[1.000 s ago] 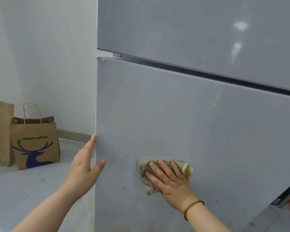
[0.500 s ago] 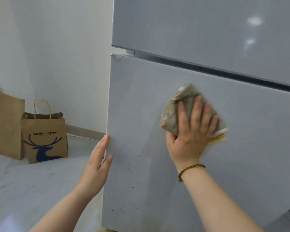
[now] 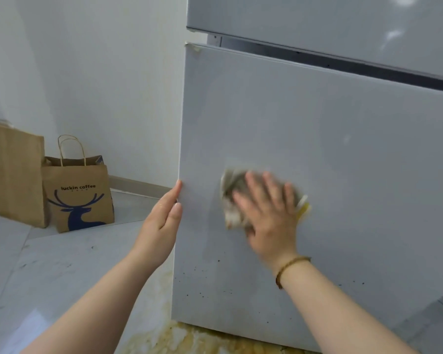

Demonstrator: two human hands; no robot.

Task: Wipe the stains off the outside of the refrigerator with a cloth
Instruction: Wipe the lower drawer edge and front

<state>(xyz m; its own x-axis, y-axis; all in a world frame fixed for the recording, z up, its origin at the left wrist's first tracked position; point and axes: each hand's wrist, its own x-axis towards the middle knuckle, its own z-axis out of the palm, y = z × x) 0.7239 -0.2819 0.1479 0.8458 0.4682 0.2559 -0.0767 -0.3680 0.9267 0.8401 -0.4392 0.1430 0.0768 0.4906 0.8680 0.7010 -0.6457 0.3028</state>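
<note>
1. Head view: the fridge [image 3: 317, 149] is seen on the right of the scene. Its lower door [image 3: 356, 200] is parted from the upper door [image 3: 317, 16] by a dark gap [image 3: 343, 62].
2. The cloth [image 3: 230, 200] is pressed flat against the lower door, left of the door's middle and about halfway up the visible panel. It is grey, with a yellow edge showing at its right side. Its outline is blurred.
3. The right hand [image 3: 269, 221] is laid over the cloth with fingers straight, spread apart and pointing up. No finger is curled round the cloth. The hand is blurred as well.
4. A brown bracelet [image 3: 289, 267] is worn on the right wrist.
5. The left hand [image 3: 161, 226] is set against the left edge of the lower door, with fingers straight and together. Nothing is held in it.
6. Dark specks [image 3: 202, 290] are scattered over the low part of the door, below the cloth and apart from it.
7. A yellow-brown stain [image 3: 189, 338] is spread on the floor [image 3: 62, 277] at the near foot of the fridge.
8. Two paper bags are stood upright at the far left, near the wall [image 3: 100, 72]. The plain bag [image 3: 10, 169] is just beside the printed bag [image 3: 79, 195], which is marked "luckin coffee" over a blue deer.
</note>
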